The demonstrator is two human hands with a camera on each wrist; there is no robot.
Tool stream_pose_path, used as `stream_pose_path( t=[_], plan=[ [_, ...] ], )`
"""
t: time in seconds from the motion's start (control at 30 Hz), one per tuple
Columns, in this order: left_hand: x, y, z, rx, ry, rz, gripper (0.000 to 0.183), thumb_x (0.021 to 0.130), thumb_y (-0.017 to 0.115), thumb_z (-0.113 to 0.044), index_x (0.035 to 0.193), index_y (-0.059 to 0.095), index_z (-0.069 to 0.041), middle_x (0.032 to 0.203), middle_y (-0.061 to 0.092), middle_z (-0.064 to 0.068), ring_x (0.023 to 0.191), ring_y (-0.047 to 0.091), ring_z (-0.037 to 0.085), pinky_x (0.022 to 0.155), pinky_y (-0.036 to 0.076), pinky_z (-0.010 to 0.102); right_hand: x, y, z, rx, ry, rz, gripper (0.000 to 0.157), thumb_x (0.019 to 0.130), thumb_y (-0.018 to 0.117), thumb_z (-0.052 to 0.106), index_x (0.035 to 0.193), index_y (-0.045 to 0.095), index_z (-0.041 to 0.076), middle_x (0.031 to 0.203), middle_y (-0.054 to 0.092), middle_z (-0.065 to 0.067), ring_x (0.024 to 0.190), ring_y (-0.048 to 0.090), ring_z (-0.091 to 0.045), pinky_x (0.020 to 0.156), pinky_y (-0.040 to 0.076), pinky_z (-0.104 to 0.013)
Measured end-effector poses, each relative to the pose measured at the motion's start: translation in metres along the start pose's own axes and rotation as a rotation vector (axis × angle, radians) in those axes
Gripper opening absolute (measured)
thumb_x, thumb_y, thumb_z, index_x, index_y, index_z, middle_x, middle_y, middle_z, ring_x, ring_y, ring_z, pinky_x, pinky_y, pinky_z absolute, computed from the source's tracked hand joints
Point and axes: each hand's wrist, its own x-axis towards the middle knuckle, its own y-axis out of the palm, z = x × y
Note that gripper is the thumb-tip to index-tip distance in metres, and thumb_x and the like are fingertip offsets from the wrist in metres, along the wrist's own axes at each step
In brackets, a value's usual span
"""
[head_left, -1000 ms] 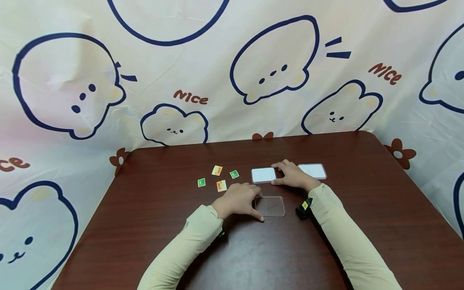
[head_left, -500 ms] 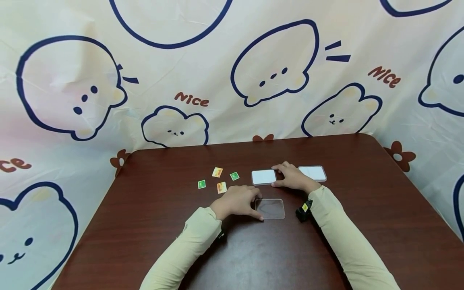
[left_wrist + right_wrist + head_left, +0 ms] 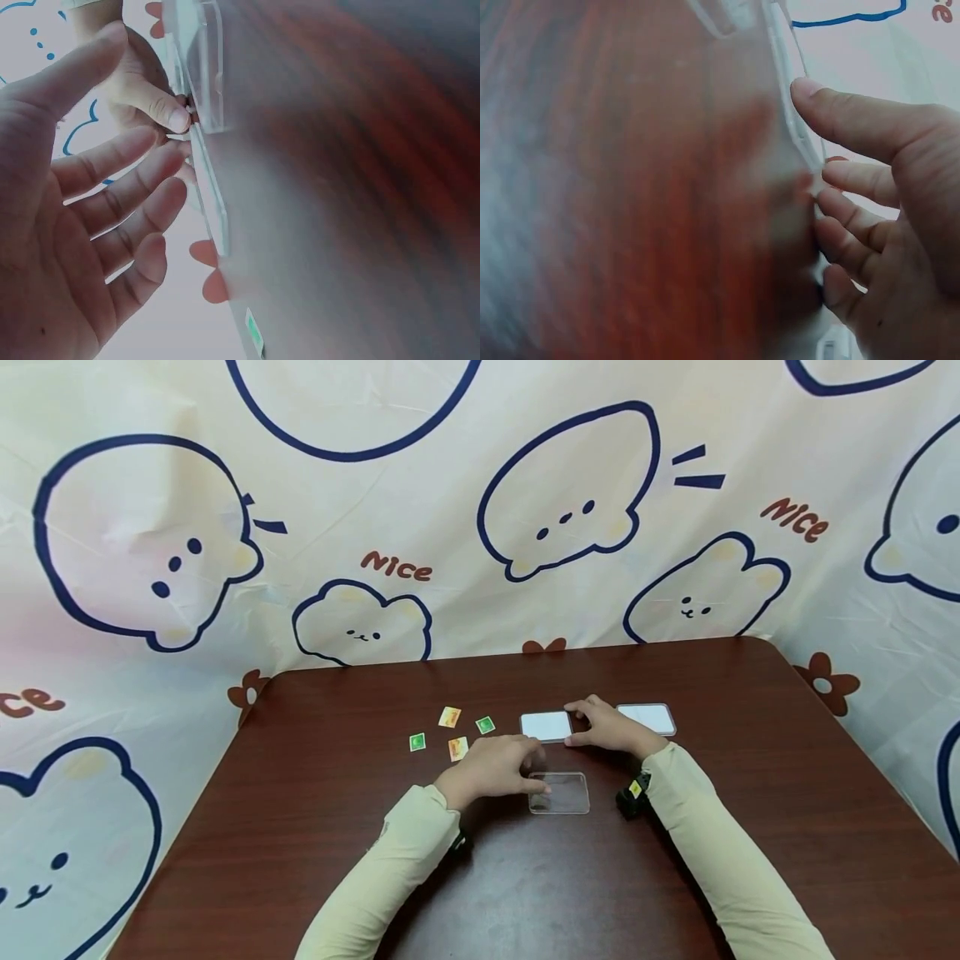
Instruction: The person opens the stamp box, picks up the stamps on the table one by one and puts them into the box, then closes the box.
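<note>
Table [image 3: 600, 885]: clear tray [image 3: 568, 797] beside spread left hand [image 3: 493, 767], white tray [image 3: 545, 727] in pinching right hand [image 3: 611, 727].

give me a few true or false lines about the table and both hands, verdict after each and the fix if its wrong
1. Two green squares and two orange-and-white squares lie on the table. True.
2. The clear rectangle lies nearer the person than the left white rectangle. True.
3. The right hand is at the clear rectangle. False: it is at the right end of the left white rectangle.
4. The left hand holds nothing. True.
5. Both sleeves are dark blue. False: they are pale cream.
</note>
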Motion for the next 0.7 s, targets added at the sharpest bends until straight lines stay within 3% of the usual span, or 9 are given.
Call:
stream_pose_path(
  t=[0.23, 0.43, 0.7],
  plan=[
    [0.017, -0.011, -0.013, -0.027, 0.0, -0.042, 0.04, 0.086, 0.069, -0.048, 0.113, 0.065, -0.019, 0.094, 0.068, -0.006, 0.076, 0.06, 0.004, 0.058, 0.044, 0.023, -0.008, -0.013, -0.001, 0.045, -0.041, -0.022, 0.061, 0.09, 0.068, 0.028, 0.14, 0.045, 0.0, 0.12, 0.054, -0.021, 0.105, 0.056, -0.031, 0.091, 0.047, -0.047],
    [0.033, -0.018, -0.026, -0.048, -0.004, -0.086, 0.035, 0.087, 0.068, -0.046, 0.11, 0.066, -0.021, 0.093, 0.068, -0.006, 0.076, 0.059, 0.004, 0.058, 0.043, 0.022, -0.02, -0.033, -0.011, 0.066, -0.01, -0.077, 0.056, 0.091, 0.067, 0.024, 0.139, 0.047, 0.003, 0.12, 0.054, -0.02, 0.102, 0.056, -0.03, 0.082, 0.05, -0.041],
    [0.057, -0.022, -0.03, -0.218, -0.038, -0.069, 0.04, 0.085, 0.071, -0.046, 0.115, 0.066, -0.019, 0.104, 0.067, -0.003, 0.087, 0.06, 0.008, 0.068, 0.047, 0.025, -0.038, -0.052, -0.035, 0.093, -0.015, -0.1, 0.065, 0.09, 0.068, 0.034, 0.142, 0.044, 0.003, 0.126, 0.048, -0.023, 0.114, 0.051, -0.036, 0.094, 0.046, -0.053]
  ],
)
